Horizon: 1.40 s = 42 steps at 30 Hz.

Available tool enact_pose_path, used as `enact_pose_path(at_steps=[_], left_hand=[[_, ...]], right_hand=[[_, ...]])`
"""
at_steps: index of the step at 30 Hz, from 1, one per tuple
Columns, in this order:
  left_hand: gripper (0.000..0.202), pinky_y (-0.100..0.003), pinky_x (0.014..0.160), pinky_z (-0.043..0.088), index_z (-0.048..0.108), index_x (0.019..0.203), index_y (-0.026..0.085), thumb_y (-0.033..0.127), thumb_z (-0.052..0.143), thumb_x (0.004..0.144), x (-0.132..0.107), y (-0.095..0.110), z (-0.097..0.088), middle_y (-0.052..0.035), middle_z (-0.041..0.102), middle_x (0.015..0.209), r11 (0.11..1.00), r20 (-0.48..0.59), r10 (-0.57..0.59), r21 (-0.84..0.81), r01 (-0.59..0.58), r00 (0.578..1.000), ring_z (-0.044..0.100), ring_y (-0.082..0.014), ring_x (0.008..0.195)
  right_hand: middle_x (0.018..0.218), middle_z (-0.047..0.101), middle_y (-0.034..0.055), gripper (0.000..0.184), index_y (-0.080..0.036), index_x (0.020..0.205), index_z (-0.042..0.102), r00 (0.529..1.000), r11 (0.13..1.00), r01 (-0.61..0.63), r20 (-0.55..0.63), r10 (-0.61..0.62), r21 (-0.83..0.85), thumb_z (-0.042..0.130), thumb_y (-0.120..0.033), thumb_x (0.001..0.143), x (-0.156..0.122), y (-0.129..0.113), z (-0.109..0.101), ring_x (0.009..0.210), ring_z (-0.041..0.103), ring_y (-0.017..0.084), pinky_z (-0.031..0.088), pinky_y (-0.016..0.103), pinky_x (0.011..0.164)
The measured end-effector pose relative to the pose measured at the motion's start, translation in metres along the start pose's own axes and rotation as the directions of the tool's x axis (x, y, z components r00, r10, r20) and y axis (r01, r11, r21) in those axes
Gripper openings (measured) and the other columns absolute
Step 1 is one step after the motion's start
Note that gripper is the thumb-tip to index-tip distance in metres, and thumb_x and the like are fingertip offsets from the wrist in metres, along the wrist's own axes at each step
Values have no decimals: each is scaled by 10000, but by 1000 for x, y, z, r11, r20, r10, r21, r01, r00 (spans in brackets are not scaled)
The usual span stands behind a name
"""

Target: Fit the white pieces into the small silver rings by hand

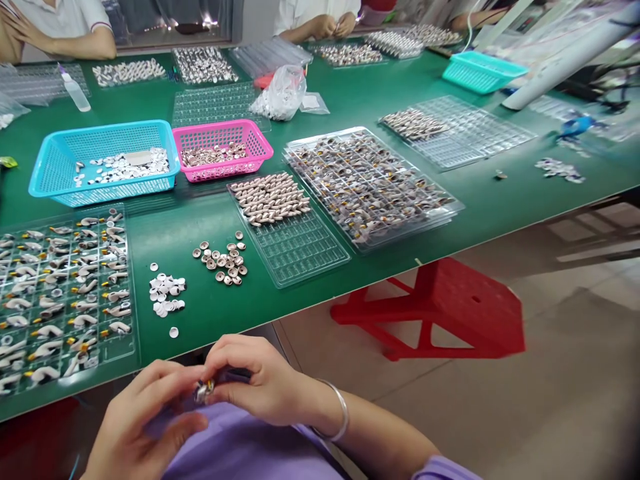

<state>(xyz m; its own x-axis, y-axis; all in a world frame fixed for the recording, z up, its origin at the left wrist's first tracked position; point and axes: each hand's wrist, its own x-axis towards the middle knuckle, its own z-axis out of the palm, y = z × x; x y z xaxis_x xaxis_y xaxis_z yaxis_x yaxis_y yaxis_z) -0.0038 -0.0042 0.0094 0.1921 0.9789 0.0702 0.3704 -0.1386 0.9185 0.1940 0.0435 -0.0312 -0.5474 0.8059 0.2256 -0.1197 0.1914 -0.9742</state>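
Above my lap, just off the table's front edge, my two hands meet at a small shiny part [204,392] with a yellow bit on it; its exact kind is too small to make out. My right hand [263,380] pinches it between thumb and fingers. From the other side, my left hand [145,413] curls its fingers against the part, its thumb a little lower. Ahead on the table lie loose white discs [167,290] and small round metallic cups [225,261]. A clear compartment tray [131,267] at left holds rows of curved pale pieces with yellow bits.
A blue basket [55,160] holds white discs, and a pink basket [260,143] holds metallic cups. Beside them are a half-filled tray [300,250] and stacked full trays [370,193]. A red stool [465,300] stands at right. Co-workers [320,17] sit across the green table [210,333].
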Motion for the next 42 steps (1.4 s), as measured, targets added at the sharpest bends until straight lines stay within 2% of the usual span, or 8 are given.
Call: enact_pose_path(at_steps=[3,8,12,19,22,28,35,42], left_hand=[[350,-187,639,574,753,1069,340,142,730,782,0,1,-4,-31,756,878,996,41,69,60,-71,997,727,-180,723],[191,-164,654,574,747,966,301,196,734,806,0,1,0,-3,755,833,994,1,44,99,-43,999,731,-156,707],[175,-141,635,560,711,989,284,225,729,825,-1,-1,5,15,730,839,984,27,100,142,-103,995,711,-121,691],[118,-110,662,547,670,926,255,255,731,825,-4,0,10,38,722,798,957,-71,146,261,-122,987,698,-96,669],[116,-111,675,555,684,921,261,249,737,819,-5,-2,11,43,740,808,966,-86,111,245,-86,990,712,-99,682],[200,-135,715,584,736,975,294,215,757,792,-9,-10,13,37,785,882,984,-111,69,171,-49,991,750,-127,744],[202,-124,708,584,789,951,327,235,763,773,-12,-5,14,30,808,875,996,-186,-12,86,28,982,769,-142,730],[124,-140,650,596,811,838,302,317,811,715,-12,-10,18,6,807,806,962,-215,-267,-123,245,939,766,-167,685]], right_hand=[[784,680,55,93,-160,854,713,1000,1000,-12,-4,12,-13,716,-253,853,-1,1,0,707,613,138,515,231,681],[791,685,48,62,-164,867,710,1000,996,8,-8,-9,-86,692,-223,864,-3,1,1,714,623,131,531,216,683],[797,689,47,55,-158,876,703,998,987,49,-20,-53,-152,654,-181,878,-4,-1,1,709,632,122,547,206,683],[849,709,55,74,-166,921,683,995,973,89,-27,-97,-213,623,-139,888,-5,-4,4,773,656,131,558,209,722],[830,706,48,68,-166,938,655,991,956,99,-58,-119,-277,614,-145,888,-7,-3,5,743,654,125,557,206,711],[840,701,61,75,-157,925,630,960,907,238,-60,-275,-348,571,-110,922,-7,-5,6,783,660,119,566,189,729],[855,668,62,135,-146,947,716,954,910,236,-95,-283,-340,584,-122,931,-10,-2,8,739,662,96,571,155,702],[859,707,72,132,-128,1034,690,924,897,322,-107,-368,-304,608,-115,930,-8,1,9,740,683,104,596,160,715]])
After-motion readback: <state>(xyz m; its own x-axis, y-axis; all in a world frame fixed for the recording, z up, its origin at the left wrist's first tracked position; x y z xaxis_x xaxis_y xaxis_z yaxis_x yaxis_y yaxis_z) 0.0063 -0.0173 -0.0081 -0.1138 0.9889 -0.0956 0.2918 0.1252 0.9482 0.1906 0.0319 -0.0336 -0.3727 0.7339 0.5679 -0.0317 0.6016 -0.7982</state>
